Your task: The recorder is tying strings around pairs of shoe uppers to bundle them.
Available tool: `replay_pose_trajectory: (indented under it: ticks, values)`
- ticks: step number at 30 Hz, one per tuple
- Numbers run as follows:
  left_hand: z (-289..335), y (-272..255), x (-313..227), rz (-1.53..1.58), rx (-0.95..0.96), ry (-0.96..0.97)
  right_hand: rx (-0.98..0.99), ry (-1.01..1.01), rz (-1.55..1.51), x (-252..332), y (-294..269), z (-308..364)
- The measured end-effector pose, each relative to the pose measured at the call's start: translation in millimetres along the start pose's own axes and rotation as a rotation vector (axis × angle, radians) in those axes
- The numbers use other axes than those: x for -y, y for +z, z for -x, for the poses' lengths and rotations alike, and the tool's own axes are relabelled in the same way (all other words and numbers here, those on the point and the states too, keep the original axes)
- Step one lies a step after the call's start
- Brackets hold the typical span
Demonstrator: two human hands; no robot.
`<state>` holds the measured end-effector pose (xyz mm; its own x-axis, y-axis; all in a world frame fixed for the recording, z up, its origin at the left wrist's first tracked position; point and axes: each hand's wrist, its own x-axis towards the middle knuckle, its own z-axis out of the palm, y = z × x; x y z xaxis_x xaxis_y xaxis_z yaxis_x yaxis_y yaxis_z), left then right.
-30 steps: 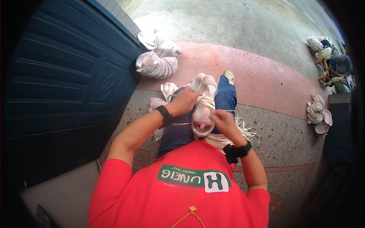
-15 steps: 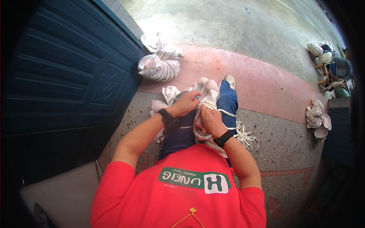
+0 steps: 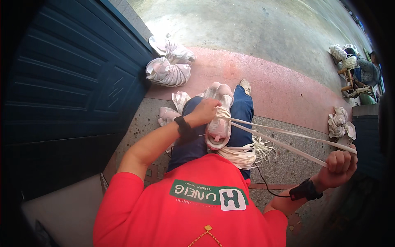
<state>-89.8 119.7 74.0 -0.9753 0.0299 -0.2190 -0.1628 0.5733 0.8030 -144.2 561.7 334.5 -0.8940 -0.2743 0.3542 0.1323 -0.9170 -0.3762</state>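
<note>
A pale pink and white sneaker (image 3: 218, 131) lies on my lap with its heel toward me. My left hand (image 3: 207, 110) is closed at the shoe's left side by the lacing, its fingertips partly hidden. Far out to the right, my right hand (image 3: 340, 165) is a fist around a white shoelace (image 3: 284, 131). Two taut strands run from the shoe's eyelets to that fist. A bundle of white laces (image 3: 238, 155) lies across my right thigh, and loose ends hang beside it. More pale shoes (image 3: 166, 115) rest against my left leg, partly hidden.
Bundled pale shoes (image 3: 169, 71) sit on the floor by the dark blue door (image 3: 74, 82). Another shoe bundle (image 3: 340, 123) stands at the right. Beyond it are a bamboo-like frame (image 3: 347, 80) and more shoes. A black cable (image 3: 265, 187) runs to my right wristband.
My right hand has gone from the shoe far to the right, drawing the shoelace out taut. My left hand stays at the shoe, now against its side.
</note>
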Motion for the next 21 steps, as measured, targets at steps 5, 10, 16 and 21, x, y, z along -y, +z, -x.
replay_pose_trajectory:
  ticks: [5,10,16,21]
  values:
    - [-2,-14,-12,-0.013,0.252,-0.02,0.017,-0.11,0.003,2,-13,6]
    - [-11,-18,-11,-0.051,0.404,0.043,0.075,-0.162,0.037,1,-19,2]
    - [-26,-23,-19,-0.144,0.516,0.103,0.021,-0.179,0.085,7,-36,4]
    - [-24,-30,-31,-0.19,0.608,0.239,-0.105,-0.093,0.197,-3,-55,-4]
